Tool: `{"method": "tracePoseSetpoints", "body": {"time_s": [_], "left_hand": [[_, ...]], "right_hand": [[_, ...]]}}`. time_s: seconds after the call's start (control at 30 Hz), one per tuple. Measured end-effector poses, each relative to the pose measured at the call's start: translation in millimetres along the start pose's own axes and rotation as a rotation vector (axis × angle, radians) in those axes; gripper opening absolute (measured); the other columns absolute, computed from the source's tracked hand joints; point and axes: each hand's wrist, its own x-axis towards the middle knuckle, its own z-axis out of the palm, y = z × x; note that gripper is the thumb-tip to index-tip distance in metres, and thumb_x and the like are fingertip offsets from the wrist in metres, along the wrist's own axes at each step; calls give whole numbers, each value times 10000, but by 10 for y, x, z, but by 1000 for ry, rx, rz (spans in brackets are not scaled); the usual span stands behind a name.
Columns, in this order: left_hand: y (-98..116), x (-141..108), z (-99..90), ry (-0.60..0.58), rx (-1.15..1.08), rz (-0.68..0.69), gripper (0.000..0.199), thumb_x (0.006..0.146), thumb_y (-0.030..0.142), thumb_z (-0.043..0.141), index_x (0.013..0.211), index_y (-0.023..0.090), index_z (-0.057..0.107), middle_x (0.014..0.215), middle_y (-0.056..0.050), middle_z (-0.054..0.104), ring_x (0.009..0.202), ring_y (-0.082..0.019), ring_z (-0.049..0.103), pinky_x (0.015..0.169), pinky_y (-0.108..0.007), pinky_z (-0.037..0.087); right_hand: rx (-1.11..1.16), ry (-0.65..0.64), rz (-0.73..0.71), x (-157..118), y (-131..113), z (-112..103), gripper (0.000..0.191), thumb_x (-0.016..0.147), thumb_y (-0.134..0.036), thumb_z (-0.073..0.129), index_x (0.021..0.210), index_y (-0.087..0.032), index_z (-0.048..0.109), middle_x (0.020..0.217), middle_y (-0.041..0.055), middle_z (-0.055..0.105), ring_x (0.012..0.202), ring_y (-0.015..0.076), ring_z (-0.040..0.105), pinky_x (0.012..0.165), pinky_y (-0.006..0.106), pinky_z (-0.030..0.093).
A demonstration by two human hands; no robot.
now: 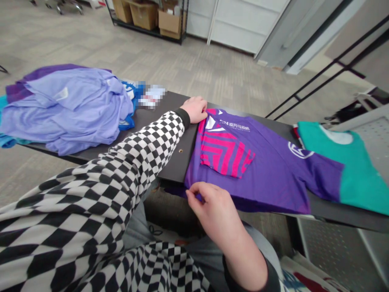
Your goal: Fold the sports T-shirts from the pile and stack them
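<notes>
A purple T-shirt (267,174) with a pink-striped sleeve (225,152) lies on the dark table. Its near side is folded inward, and the striped sleeve rests across the body. My left hand (195,109) grips the shirt's edge at the far left corner, its fingertips partly hidden. Down at the near left corner, my right hand (214,209) pinches the hem between thumb and index finger. The other sleeve stretches right and overlaps a teal T-shirt (361,170).
Left on the dark table (173,162) is a loose pile of lavender shirts (82,105) with purple and blue clothing beneath. A blurred white packet (152,96) lies beside it. Cardboard boxes (142,15) stand on a shelf beyond. A black metal frame (316,77) rises at the right.
</notes>
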Motion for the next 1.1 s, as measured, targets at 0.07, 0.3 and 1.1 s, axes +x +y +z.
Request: {"method": "tracePoseSetpoints", "body": {"time_s": [0.07,0.3,1.1], "left_hand": [[2,1,-1,-3,-4,-1,184,937,287,690,1070,197,779,1299,-178,699,1319,-406,621,1195,-574,481],[-30,17,31,22,-15,16,183,941,307,697,1065,208,788,1283,-165,707,1328,-403,613,1189,-573,488],[-44,36,37,8,-33,2,124,941,296,720,1020,213,765,1276,-150,685,1335,-392,619,1208,-580,484]], "right_hand": [[49,-53,47,-58,86,-91,156,1044,-184,730,902,-247,744,833,-19,784,737,172,716,714,288,468],[-172,325,133,89,574,-379,195,1083,-409,720,1031,-232,784,948,61,788,889,250,699,865,373,494],[-17,39,-32,-121,148,-168,215,1079,-163,575,1128,-249,766,981,45,813,841,209,757,797,325,551]]}}
